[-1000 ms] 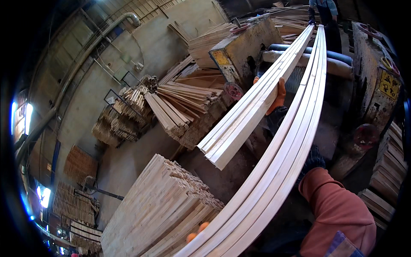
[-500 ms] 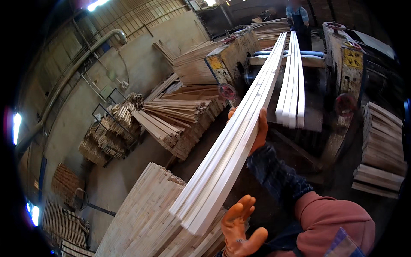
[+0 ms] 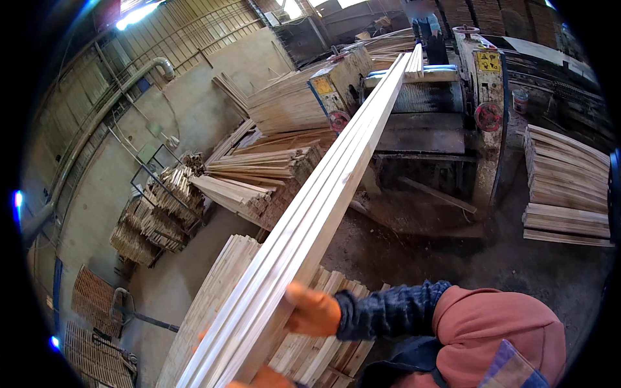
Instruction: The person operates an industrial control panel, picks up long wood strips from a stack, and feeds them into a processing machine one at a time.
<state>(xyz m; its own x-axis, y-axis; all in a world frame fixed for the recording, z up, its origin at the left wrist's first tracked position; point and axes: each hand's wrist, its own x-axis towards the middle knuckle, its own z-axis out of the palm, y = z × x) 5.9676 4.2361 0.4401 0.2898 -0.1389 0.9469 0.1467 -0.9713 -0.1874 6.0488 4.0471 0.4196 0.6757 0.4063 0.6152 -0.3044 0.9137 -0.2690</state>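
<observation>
A bundle of long, pale wooden strips (image 3: 323,194) slants across the view, from the bottom edge up to the roller machine (image 3: 427,97). My right hand (image 3: 314,312), in an orange glove, grips the bundle from its right side, thumb up against the edge. My left hand (image 3: 264,378), also gloved in orange, is at the bottom edge against the bundle's near part and is mostly cut off. A bit of orange glove shows past the bundle's left edge. A second group of strips (image 3: 414,64) lies over the machine's rollers, near the far end of my bundle.
Below the bundle stands a stack of strips (image 3: 217,284). Further lumber piles (image 3: 252,171) fill the left, and a plank stack (image 3: 566,187) lies at the right. Red handwheels (image 3: 488,117) stick out from the machine. A co-worker (image 3: 424,29) stands beyond it.
My right hand has slid back along the bundle toward me. My left hand, open and apart before, has come to the bundle. The second group of strips has moved away over the rollers.
</observation>
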